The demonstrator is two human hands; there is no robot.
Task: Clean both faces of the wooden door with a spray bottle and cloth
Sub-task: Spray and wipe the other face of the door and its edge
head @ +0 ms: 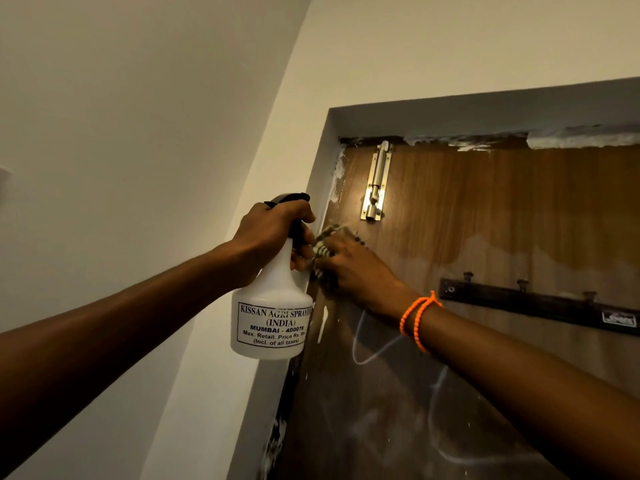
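Spray bottle (272, 306), white and opaque so we cannot tell what is in it, hangs from our left hand (268, 233), whose fingers wrap its neck under the black trigger head. Its label reads "KISSAN AGRI SPRAYER (INDIA) MUMBAI - 400078". Just beside that grip, our right hand (353, 268) presses a bunched cloth (327, 242) against the wooden door (485, 209), below the metal bolt (375, 181). Orange bands (417, 317) circle our right wrist.

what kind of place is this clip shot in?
Probably a room in a home: a wooden door set in plain painted walls, with a metal latch bolt near its top and a dark hook rail screwed on.
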